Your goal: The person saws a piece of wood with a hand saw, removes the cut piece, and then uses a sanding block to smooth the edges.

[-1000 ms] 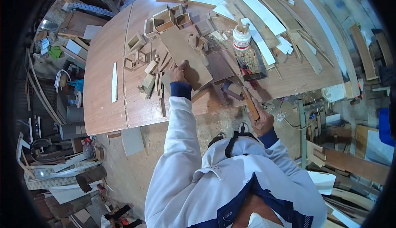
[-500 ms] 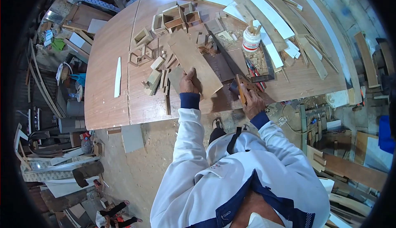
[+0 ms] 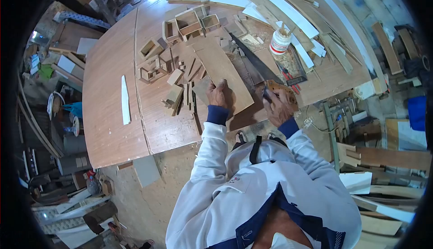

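A flat brown board lies at a slant near the table's front edge. My left hand grips its near left side, thumb on top. To its right, my right hand is closed around the wooden handle of a handsaw, whose dark blade points away to the upper left, beside the board. Small wood offcuts lie left of my left hand. Behind the board stand small open wooden boxes.
A white tub with sticks in it stands right of the saw, near red-handled pliers. Long wood strips cover the back right of the table. A white strip lies at left.
The view has shifted, so the table appears turned. The saw handle now sits more upright in view, turned in my right hand. My left hand still holds the board.
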`<state>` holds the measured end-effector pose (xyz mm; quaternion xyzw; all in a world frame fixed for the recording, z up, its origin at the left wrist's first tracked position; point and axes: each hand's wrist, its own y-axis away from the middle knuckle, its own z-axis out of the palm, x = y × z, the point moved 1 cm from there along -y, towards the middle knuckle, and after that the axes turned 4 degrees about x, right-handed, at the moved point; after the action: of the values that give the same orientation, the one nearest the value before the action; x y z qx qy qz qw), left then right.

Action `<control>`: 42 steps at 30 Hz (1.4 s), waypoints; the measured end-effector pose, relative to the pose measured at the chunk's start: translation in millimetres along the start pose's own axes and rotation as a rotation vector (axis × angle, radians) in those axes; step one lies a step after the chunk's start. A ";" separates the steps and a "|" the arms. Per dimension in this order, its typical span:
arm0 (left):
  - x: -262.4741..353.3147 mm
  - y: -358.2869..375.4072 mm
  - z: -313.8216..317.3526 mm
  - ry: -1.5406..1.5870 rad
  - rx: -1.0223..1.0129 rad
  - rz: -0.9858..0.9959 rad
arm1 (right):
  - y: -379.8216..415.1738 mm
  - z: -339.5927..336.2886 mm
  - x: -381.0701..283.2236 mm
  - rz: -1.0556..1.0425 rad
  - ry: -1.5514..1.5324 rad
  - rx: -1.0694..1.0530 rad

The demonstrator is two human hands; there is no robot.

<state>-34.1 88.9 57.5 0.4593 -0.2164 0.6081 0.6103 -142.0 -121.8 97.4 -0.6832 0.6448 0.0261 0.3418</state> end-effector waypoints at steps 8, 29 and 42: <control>-10.1 14.7 8.8 -0.107 -0.111 -0.126 | -37.9 61.9 -39.3 0.438 -0.483 -0.128; 2.1 -17.3 4.0 -0.006 -0.008 -0.090 | -29.3 57.6 -4.9 0.220 -0.568 -0.086; 111.4 43.0 40.3 -1.796 0.068 1.333 | -71.1 13.7 13.5 -0.321 -0.152 -0.046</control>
<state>-44.1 109.3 181.4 0.5405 -0.7646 0.2671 -0.2280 -70.3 -131.3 111.3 -0.7809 0.4991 0.0375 0.3738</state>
